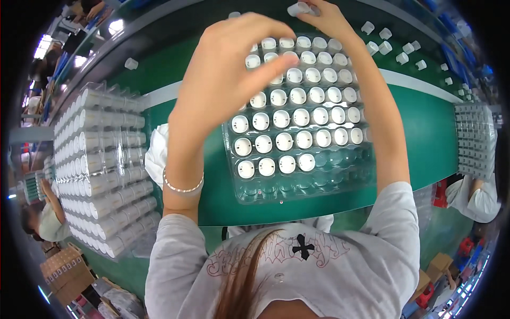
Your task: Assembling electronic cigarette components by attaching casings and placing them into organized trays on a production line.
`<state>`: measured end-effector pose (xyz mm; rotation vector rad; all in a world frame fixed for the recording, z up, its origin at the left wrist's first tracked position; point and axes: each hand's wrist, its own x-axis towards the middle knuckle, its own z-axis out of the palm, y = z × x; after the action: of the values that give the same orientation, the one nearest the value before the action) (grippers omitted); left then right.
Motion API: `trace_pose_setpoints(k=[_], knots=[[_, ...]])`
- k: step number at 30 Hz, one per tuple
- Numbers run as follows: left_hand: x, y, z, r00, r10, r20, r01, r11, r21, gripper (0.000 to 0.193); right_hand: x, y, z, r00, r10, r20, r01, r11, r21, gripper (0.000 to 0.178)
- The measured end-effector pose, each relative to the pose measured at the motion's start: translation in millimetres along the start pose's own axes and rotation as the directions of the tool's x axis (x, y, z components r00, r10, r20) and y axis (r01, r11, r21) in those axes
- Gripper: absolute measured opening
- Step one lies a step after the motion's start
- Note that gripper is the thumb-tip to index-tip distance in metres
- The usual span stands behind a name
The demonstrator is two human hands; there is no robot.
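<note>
Green worktop [430, 127], workshop floor [451, 231] beyond | clear tray [332, 183] — white cups [284, 141] in rows | right hand [325, 20] pinching white cup [295, 9]; left hand [226, 66] spread above tray

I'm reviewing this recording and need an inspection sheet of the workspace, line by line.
Surface: green tabletop, with a pale strip along its far side.
Job's things: transparent tray holding rows of round white pieces; the row nearest the person that has pieces shows four, at its left.
Clutter: loose white pieces beyond the strip; crumpled white material beside the filled trays at left.
Grip: left hand open above the tray, contact unclear; right hand pinches at least one white cup beyond the tray.
Cables: nothing seen.
Surroundings: co-workers at both sides; cardboard boxes lower left.
</note>
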<state>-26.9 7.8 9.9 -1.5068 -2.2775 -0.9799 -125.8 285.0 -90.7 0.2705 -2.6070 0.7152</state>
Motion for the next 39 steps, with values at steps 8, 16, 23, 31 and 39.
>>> trace_pose_setpoints(k=[8,16,23,31,39], knots=[[20.8,-54.7,49.6,0.722,0.384,-0.575,-0.564,0.808,-0.169,0.048,-74.3,-158.1,-84.7,0.985,-0.172,-0.030,0.168,0.885,0.434,0.038],[-7.6,37.7,9.7,0.770,-0.461,-0.441,0.144,0.799,-0.584,0.059,-115.9,-182.5,-98.9,0.981,0.134,-0.143,0.045,0.557,0.829,0.059],[-14.0,30.8,3.9,0.898,-0.021,-0.439,-0.097,0.965,-0.246,0.047,-118.6,-168.4,-98.4,0.956,0.049,-0.290,0.246,0.408,0.879,0.053],[-5.4,48.4,5.4,0.924,-0.138,-0.357,0.029,0.955,-0.295,0.055,-117.4,-157.9,-111.3,0.937,-0.157,-0.311,0.343,0.570,0.746,0.032],[-1.9,57.5,3.1,0.920,-0.273,-0.282,0.179,0.931,-0.317,0.064,-123.0,-157.4,-98.0,0.942,-0.051,-0.333,0.302,0.565,0.768,0.028]])
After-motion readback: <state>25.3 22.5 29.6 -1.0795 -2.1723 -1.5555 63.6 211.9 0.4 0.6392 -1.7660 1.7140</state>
